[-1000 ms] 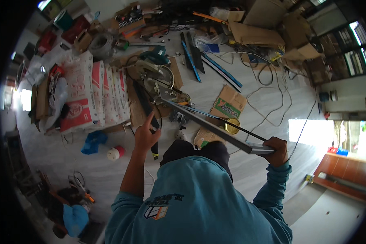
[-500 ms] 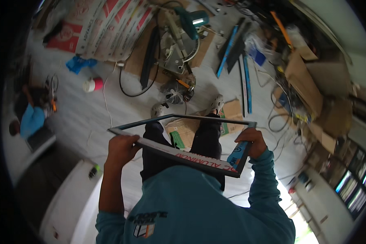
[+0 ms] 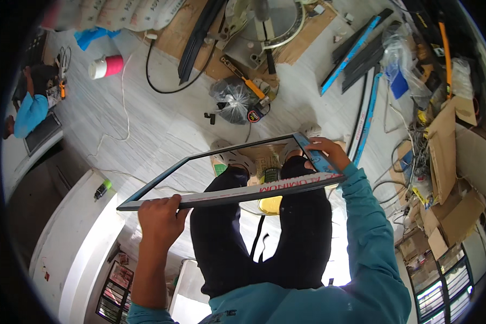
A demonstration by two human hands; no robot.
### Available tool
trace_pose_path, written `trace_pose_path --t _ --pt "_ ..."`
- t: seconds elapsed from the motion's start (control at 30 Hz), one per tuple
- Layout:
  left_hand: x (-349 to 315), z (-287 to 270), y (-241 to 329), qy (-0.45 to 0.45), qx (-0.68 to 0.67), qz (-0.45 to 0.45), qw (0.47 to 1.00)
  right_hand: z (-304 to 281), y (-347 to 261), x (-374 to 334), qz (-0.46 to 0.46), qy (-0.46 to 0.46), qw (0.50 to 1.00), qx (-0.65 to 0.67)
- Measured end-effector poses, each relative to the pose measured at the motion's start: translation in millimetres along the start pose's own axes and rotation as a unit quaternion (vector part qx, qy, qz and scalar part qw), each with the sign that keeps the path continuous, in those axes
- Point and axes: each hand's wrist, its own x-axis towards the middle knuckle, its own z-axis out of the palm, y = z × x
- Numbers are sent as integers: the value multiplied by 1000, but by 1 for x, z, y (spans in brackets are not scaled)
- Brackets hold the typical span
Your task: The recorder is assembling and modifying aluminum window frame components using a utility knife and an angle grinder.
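- Your left hand [image 3: 161, 221] wraps over the frame [image 3: 237, 194] on its near bar, close to the left corner.
- Your right hand [image 3: 329, 154] clasps the frame's right-hand bar, fingers curled over it.
- The frame is held slantwise over your legs and shoes [image 3: 240, 159]; its near bar partly hides a yellow can [image 3: 270, 206] between your legs.
- Ahead of your shoes lie a plastic bag [image 3: 235, 100] and a tape measure [image 3: 255, 116], with a saw [image 3: 286, 32] beyond.
- A black cable [image 3: 173, 93] loops beside dark profiles [image 3: 200, 43].
- On your right, blue-faced strips [image 3: 351, 54] lie near cardboard boxes [image 3: 443, 156].
- On your left are a pink-and-white jug [image 3: 107, 67], a trailing white cord [image 3: 127, 113] and, well apart, a co-worker [image 3: 31, 116].
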Motion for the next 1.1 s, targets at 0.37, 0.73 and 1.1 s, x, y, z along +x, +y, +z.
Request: trace_pose_path --t 0.37,0.73,1.1 --pt "74 14 -65 87 19 3 996 -21 -4 139 -83 -102 991 13" --pt "51 64 -67 70 83 26 994 -3 -1 126 -155 -127 965 -170" --pt "21 80 -67 162 52 -40 985 78 -65 94 -4 -416 824 -383"
